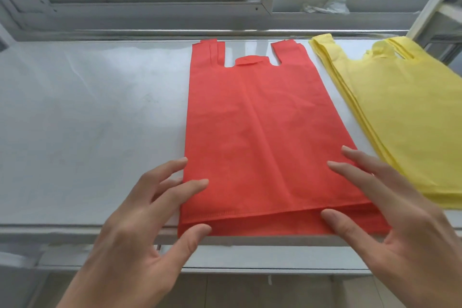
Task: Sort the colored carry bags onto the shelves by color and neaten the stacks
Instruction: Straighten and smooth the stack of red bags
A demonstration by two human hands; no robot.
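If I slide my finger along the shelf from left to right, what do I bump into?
bare shelf → left hand → red bags → right hand → yellow bags

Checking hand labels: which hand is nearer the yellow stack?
Right. The right hand is at the red stack's near right corner, beside the yellow stack; the left hand is at its far-side left corner.

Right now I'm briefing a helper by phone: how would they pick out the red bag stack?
Find the white shelf below the window frame. Two flat stacks of carry bags lie on it; the red bag stack sits mid-shelf, handles toward the window, its near edge overhanging. Unlike the yellow bag stack to its right, it has spread hands at its near corners.
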